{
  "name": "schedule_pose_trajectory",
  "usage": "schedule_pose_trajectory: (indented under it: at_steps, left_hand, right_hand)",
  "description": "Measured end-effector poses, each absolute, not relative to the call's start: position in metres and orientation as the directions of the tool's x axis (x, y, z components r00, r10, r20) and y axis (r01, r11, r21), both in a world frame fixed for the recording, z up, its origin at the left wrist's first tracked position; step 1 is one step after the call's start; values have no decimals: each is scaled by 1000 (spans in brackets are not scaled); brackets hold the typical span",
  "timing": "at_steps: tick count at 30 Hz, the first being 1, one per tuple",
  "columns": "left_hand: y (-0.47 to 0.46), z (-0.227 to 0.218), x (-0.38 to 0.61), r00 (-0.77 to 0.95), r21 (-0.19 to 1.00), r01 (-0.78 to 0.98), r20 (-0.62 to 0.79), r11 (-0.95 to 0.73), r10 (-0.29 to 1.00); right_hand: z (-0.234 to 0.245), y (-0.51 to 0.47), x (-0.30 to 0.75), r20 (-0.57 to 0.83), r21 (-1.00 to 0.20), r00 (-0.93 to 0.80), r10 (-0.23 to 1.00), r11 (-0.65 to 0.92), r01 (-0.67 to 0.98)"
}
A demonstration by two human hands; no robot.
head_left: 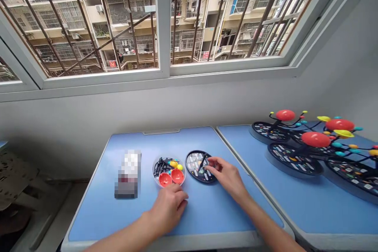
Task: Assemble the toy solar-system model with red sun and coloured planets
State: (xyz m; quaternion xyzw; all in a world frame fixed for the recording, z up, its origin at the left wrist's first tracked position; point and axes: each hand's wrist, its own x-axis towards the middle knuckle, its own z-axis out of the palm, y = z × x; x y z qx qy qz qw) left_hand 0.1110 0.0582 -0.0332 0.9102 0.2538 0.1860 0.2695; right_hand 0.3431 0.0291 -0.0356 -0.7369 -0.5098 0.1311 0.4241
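Note:
At the near rim of a clear round bowl (pixel 154 178) rests my left hand (pixel 169 206), its fingers curled and the fingertips partly hidden. Inside the bowl are two red half-shells (pixel 165 180), black rods (pixel 162 165) and small yellow, orange and blue balls (pixel 180 167). To the right of the bowl lies a round black base (pixel 193 175) with printed pictures on its top. A short black post (pixel 202 160) stands tilted near its middle. Thumb and fingers of my right hand (pixel 226 175) pinch together at this post.
A pixelated flat item (pixel 128 175) lies left of the bowl. On the adjoining blue table (pixel 236 204) stand several assembled planet models (pixel 295 159) with red domes and coloured balls on arms. A gap (pixel 251 175) runs between the tables. Behind are a wall and barred window.

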Motion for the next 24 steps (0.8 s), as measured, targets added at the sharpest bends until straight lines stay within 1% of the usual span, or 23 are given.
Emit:
schedule_pose_trajectory:
  at_steps: [3, 7, 10, 13, 14, 15, 16, 17, 18, 19, 20, 21, 22, 24]
  left_hand:
    - [70, -40, 116, 786, 608, 369, 199, -703, 585]
    - [92, -36, 123, 740, 638, 393, 208, -662, 640]
    - [92, -32, 133, 640, 697, 440, 200, -567, 742]
    - [81, -29, 148, 538, 772, 454, 160, -444, 828]
    - [76, -27, 152, 509, 823, 425, 126, -376, 852]
    - [71, -25, 156, 480, 891, 365, 69, -270, 875]
    - [67, -23, 159, 456, 954, 273, -17, -121, 890]
    - [63, -21, 161, 449, 986, 154, -123, 59, 885]
    - [59, -18, 162, 469, 971, 29, -224, 239, 855]
    - [55, -16, 162, 499, 921, -74, -298, 382, 814]
    - [51, -14, 161, 519, 871, -145, -337, 469, 786]
    - [48, -12, 159, 517, 837, -204, -349, 508, 782]
    - [45, -10, 157, 494, 823, -255, -340, 507, 800]
    - [40, -8, 152, 426, 837, -316, -297, 448, 855]
  right_hand:
    - [-39, 45, 344, 244, -748, 399, 884, -90, 657]
    - [-38, 56, 339, 283, -738, 367, 886, -43, 673]
    - [-35, 56, 335, 294, -749, 357, 887, -18, 663]
    - [-32, 47, 330, 267, -780, 350, 898, -12, 625]
    - [-30, 43, 328, 253, -793, 344, 904, -10, 609]
    - [-29, 38, 325, 239, -804, 336, 911, -8, 594]
    - [-27, 32, 321, 228, -814, 327, 917, -5, 581]
    - [-24, 27, 317, 218, -825, 321, 921, -2, 566]
    - [-22, 22, 312, 211, -837, 314, 926, 5, 547]
    - [-20, 17, 307, 204, -848, 300, 932, 15, 529]
    - [-17, 13, 303, 200, -857, 279, 939, 30, 514]
    - [-15, 9, 298, 200, -863, 253, 947, 48, 504]
    - [-13, 6, 293, 203, -864, 226, 953, 66, 500]
    - [-11, 0, 286, 211, -854, 186, 960, 88, 514]
